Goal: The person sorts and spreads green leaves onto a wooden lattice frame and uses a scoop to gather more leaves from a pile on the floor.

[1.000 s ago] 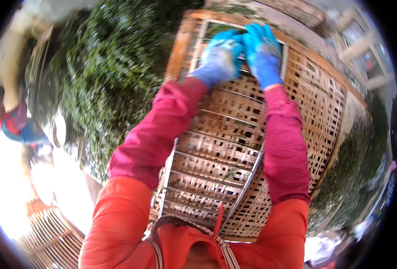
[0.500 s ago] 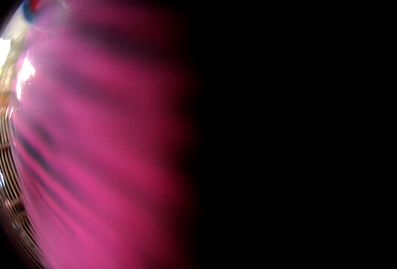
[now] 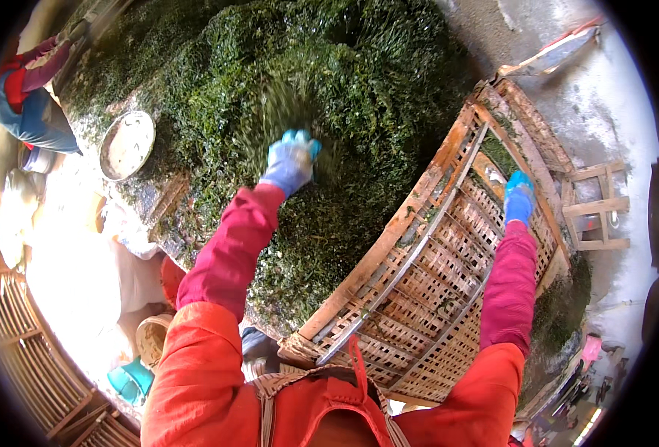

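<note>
Head view: the left hand [image 3: 290,162] meets the greens [image 3: 359,134] at 11 o'clock, fingers bent; the right hand [image 3: 519,200] is over the woven tray [image 3: 437,350], toward 3 o'clock. Neither grip can be told. One-sided pressure could tip the tray.

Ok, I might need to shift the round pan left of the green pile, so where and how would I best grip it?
Probably by the near rim of the round pan, coming from the wearer's side with the left hand, the closer one. The raised edge shows uncovered there, while the green pile crowds its right.
</note>
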The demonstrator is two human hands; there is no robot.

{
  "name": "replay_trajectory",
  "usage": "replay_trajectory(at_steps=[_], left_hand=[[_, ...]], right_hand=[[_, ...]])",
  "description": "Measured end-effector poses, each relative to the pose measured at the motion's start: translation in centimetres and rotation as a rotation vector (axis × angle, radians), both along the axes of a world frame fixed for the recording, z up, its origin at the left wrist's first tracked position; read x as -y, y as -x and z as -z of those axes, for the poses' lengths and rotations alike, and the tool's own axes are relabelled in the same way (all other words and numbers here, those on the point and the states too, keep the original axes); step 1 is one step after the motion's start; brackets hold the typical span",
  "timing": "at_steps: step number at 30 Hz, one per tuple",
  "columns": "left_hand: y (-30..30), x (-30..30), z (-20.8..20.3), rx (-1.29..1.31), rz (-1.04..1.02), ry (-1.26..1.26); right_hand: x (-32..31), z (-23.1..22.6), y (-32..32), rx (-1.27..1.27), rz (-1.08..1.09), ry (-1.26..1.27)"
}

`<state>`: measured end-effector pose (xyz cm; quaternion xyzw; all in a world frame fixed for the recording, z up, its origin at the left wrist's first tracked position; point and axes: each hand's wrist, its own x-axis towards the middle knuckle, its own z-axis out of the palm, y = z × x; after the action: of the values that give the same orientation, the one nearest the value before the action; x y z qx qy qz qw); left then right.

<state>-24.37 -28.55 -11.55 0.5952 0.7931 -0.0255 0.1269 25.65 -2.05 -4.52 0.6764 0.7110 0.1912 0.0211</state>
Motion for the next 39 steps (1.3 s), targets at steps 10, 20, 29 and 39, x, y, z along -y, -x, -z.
replay_trajectory(at_steps=[10, 20, 29, 39], left_hand=[[5.7, 5.9, -14.2, 2.008, -0.324, -0.907], [9.4, 0.1, -16.5, 0.876, 0.379, -1.176], [13.6, 5.5, -15.3, 0.060, -0.351, -0.337], [11.5, 4.2, -13.5, 0.914, 0.202, -0.970]], right_hand=[[9.4, -3.8, 8.4, -0.976, -0.378, 0.280], [23.9, -9.3, 35.8, -1.559, -1.028, 0.789], [16.4, -7.5, 40.7, -0.929, -0.472, 1.168], [13.4, -15.8, 40.3, -0.997, -1.604, 0.517]])
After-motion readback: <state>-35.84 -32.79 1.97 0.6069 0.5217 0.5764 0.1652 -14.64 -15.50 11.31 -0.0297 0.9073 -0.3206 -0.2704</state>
